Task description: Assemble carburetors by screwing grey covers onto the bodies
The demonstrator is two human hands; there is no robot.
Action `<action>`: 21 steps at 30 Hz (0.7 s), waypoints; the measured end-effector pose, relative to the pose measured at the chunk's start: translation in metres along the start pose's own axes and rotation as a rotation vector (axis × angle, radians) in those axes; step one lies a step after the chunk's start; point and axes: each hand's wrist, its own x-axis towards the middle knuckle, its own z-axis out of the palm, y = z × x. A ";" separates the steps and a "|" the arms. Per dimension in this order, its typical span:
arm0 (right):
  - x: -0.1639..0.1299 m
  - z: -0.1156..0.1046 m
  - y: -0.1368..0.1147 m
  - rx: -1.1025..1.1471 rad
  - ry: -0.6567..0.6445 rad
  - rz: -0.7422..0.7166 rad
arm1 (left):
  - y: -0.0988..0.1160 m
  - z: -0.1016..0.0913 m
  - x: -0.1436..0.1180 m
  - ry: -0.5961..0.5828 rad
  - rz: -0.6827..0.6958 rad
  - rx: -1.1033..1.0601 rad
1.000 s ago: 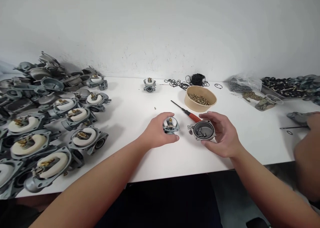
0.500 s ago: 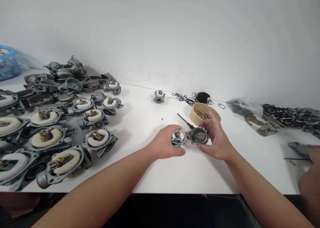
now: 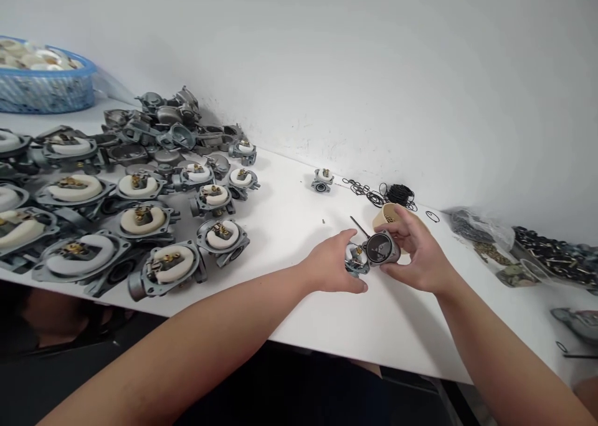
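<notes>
My left hand (image 3: 334, 264) is closed around a carburetor body (image 3: 355, 261) with a white float and brass parts facing up. Just beside it, my right hand (image 3: 418, 248) grips a grey metal float bowl (image 3: 380, 248), its round hollow turned toward me. The two parts are close together; whether they touch I cannot tell. Behind the bowl, a black-handled screwdriver (image 3: 359, 225) lies on the table. A tan round tub (image 3: 382, 216) of small brass pieces stands partly hidden behind my right fingers.
Several carburetor bodies with floats (image 3: 170, 264) cover the left side, before a pile of metal bowls (image 3: 163, 124). A blue basket (image 3: 47, 93) of floats stands far left. Black rubber rings (image 3: 397, 194) lie near the wall. Bagged small parts (image 3: 471, 227) are at right, near another person's arm.
The view has swung left, so things appear farther right. My right hand has tilted the bowl more toward me and brought it nearer the carburetor body.
</notes>
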 end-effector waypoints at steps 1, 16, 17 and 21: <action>0.002 -0.001 -0.002 -0.020 -0.019 -0.022 | 0.000 0.000 0.000 -0.002 -0.001 0.012; 0.030 -0.002 -0.030 -0.341 -0.305 -0.249 | 0.002 -0.001 0.000 -0.022 0.033 0.071; 0.032 0.000 -0.033 -0.364 -0.331 -0.265 | 0.001 -0.001 0.000 -0.024 0.038 0.046; 0.039 0.005 -0.039 -0.423 -0.378 -0.320 | -0.001 -0.002 0.000 -0.052 0.060 -0.079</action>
